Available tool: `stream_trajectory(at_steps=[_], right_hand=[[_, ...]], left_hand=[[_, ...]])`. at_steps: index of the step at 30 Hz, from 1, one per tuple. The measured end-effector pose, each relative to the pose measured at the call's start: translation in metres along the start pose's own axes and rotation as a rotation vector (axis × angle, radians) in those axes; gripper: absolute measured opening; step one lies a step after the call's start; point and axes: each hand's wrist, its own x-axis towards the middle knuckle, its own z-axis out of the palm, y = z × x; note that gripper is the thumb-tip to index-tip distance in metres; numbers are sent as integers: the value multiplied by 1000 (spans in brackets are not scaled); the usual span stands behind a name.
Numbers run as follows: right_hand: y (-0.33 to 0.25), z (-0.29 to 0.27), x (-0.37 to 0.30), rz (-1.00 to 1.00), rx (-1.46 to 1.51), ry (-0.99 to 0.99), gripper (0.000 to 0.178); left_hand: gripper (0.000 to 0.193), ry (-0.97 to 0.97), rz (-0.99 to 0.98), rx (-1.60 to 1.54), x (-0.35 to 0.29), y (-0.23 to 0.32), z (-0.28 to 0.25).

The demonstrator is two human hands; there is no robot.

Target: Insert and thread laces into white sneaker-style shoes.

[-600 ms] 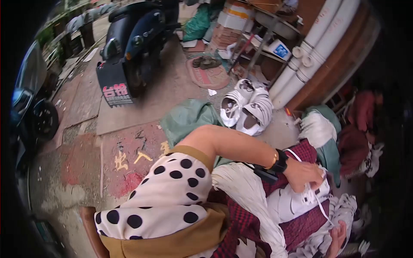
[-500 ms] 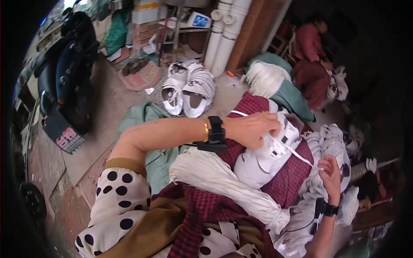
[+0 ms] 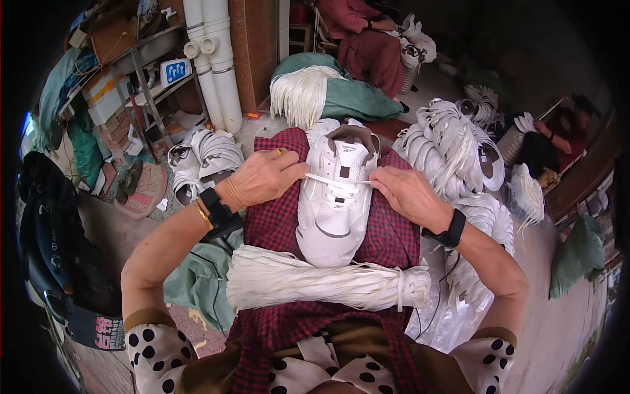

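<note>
Checked cloth (image 3: 275, 226) bears the white shoe (image 3: 333, 223) between both grips (image 3: 264, 180) (image 3: 408, 196).

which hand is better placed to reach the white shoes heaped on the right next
Probably the right hand: it is nearer the heaped white shoes, while the left hand is across the middle shoe. Both pinch the lace, so either must let go first.
</note>
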Motion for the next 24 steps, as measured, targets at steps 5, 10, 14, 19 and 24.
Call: stream_trajectory(at_steps=[5,10,14,19,24], right_hand=[[-11,-18,20,139,242,-39,18],[27,-14,17,474,503,-170,34],[15,-25,14,514,536,-144,34],[0,-23,6,452,462,-112,27],[28,-22,-4,496,375,-14,25]], left_hand=[[29,82,-32,16,12,4,-6],[27,143,-56,31,17,-1,-7],[23,77,-98,68,5,-6,2],[21,20,-163,73,-9,-10,10],[20,5,-242,42,-12,-19,7]])
